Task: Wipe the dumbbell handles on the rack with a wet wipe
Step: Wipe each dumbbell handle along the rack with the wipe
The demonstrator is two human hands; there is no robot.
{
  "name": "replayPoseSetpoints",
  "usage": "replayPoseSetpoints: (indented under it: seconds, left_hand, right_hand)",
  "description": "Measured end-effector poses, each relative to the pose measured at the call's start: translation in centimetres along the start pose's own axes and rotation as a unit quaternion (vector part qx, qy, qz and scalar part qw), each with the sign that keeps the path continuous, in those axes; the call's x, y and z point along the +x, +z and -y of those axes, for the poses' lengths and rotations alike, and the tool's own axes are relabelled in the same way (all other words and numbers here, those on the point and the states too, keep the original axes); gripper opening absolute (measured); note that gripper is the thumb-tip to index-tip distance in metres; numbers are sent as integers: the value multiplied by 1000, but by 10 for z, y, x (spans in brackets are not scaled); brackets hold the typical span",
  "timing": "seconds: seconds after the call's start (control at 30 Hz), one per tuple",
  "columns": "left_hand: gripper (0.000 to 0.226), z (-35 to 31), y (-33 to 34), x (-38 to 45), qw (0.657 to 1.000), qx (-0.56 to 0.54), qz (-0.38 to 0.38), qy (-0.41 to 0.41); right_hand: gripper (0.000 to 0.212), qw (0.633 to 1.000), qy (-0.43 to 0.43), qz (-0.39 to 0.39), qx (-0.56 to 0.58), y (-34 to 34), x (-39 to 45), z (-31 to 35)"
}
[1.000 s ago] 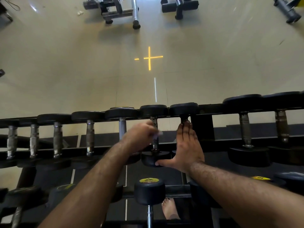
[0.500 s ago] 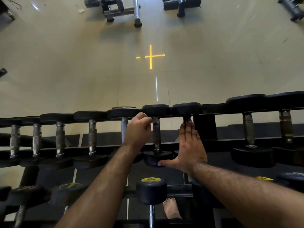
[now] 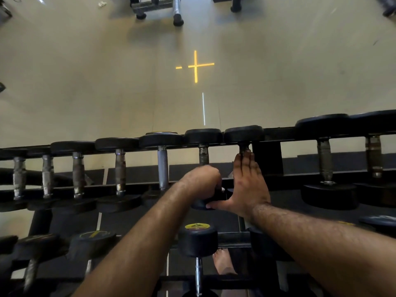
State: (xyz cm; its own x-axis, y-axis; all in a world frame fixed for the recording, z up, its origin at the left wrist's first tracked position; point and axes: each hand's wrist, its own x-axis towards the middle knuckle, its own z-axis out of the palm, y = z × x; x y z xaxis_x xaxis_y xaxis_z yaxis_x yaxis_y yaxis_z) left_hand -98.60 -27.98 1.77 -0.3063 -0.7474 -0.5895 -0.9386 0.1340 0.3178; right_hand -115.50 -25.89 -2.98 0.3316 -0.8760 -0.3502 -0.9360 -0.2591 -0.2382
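1. Here the left hand is curled into a fist round the near end of one dumbbell handle on the top tier of the rack; only the far stretch of that handle shows above the knuckles.
2. A small pale scrap at the fist's right edge may be the wet wipe; it is too small to tell for sure.
3. The right hand lies flat and open, fingers together along the neighbouring handle to the right, thumb spread out to touch the near head of the gripped dumbbell.
4. More dumbbells sit in a row on both sides, with another tier below.
5. A bare foot shows on the floor beneath the rack.
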Motion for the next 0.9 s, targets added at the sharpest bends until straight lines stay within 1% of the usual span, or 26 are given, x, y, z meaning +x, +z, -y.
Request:
replayPoseSetpoints:
  seconds: [0.03,0.07,0.13,0.17,0.23,0.27,0.3,0.33,0.4,0.43,0.5,0.53,0.6,0.63,0.67,0.73,0.8,0.83,0.9]
  left_hand:
    - [19,-1,0,-3,999,33,31,11]
    - [17,2,-6,-9,998,29,59,6]
    - [12,22,-24,-23,994,-45,93,-29]
    - [12,33,-32,-28,993,-68,84,-45]
    - [13,44,-36,-30,993,-93,14,-69]
    - [12,41,-32,-30,991,-98,-18,-85]
    - [10,33,-24,-28,991,-87,-28,-101]
    - [13,23,-14,-27,992,-65,-12,-111]
    - [16,9,-2,-29,995,-14,23,-91]
    - [14,10,-3,-32,997,-29,21,-73]
    - [13,20,-13,-38,992,-109,13,-59]
    - [11,26,-18,-40,988,-134,-11,-73]
    - [9,32,-16,-34,980,-125,-65,-140]
    - [8,29,-13,-31,979,-101,-63,-165]
    - [10,22,-8,-29,982,-79,-35,-169]
    - [12,10,-6,-29,989,-69,15,-127]
    - [10,3,-18,-29,988,-137,24,-71]
    - [10,0,-25,-27,987,-152,0,-53]
    - [13,-8,-27,-16,990,-105,-76,-50]
  right_hand:
    - [178,1000,-1,1,1,0,0,0]
    - [178,1000,-2,3,0,1,0,0]
    - [177,1000,-4,0,-6,-1,-1,1]
    - [177,1000,-4,-2,-8,-1,0,1]
    - [176,1000,-7,1,-11,-2,0,0]
    - [176,1000,-8,-1,-9,-1,0,0]
    - [176,1000,-5,-5,-8,-1,0,1]
    - [177,1000,-2,-7,-8,-1,0,2]
    - [177,1000,0,-4,-9,-1,-1,2]
    - [177,1000,-2,-3,-11,-1,-1,1]
    - [177,1000,-5,-1,-14,-1,-1,0]
    - [176,1000,-6,-1,-17,-2,-1,1]
    - [176,1000,-5,1,-18,-3,-1,2]
    - [176,1000,-3,1,-18,-3,-1,3]
    - [176,1000,0,2,-19,-4,0,3]
    - [177,1000,1,-2,-14,-3,0,3]
    - [177,1000,-3,-3,-8,-1,0,1]
    - [176,1000,-6,-3,-7,0,-1,1]
    - [176,1000,-9,-16,-6,3,0,0]
